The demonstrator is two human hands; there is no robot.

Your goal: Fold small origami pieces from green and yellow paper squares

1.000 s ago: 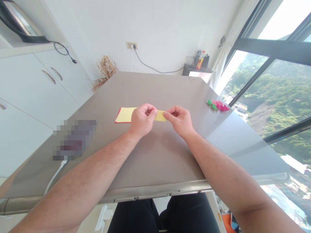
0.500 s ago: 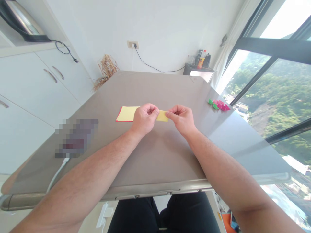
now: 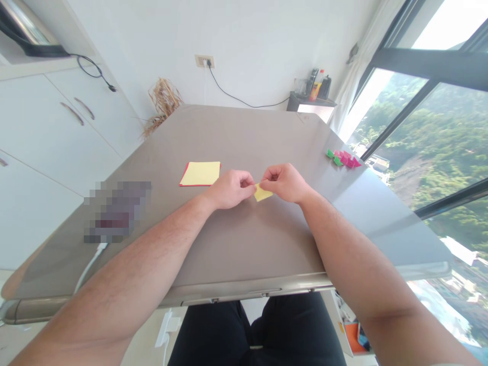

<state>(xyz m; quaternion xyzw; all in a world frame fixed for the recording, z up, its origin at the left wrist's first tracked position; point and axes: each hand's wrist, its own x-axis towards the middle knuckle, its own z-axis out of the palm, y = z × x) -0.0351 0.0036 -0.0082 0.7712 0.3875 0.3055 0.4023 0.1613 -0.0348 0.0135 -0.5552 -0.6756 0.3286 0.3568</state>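
Observation:
A small folded piece of yellow paper [image 3: 262,193] is tilted between my two hands above the grey table. My right hand [image 3: 284,182] pinches it along its upper right side, thumb and fingers closed. At its left corner, the thumb and fingertips of my left hand [image 3: 233,189] are pinched together on the paper; part of that corner is hidden by them. Left of my left hand lies a stack of yellow paper sheets [image 3: 201,173] with a red edge showing along its sides.
Several small folded green and pink paper pieces [image 3: 345,159] sit at the table's right edge, beside the window. A blurred-out device [image 3: 122,211] with a white cable [image 3: 88,267] lies on the left. The table's front edge [image 3: 244,290] runs above my legs.
The yellow paper has turned from level to tilted and shifted slightly right. My left hand has moved right and down, uncovering the right part of the paper stack.

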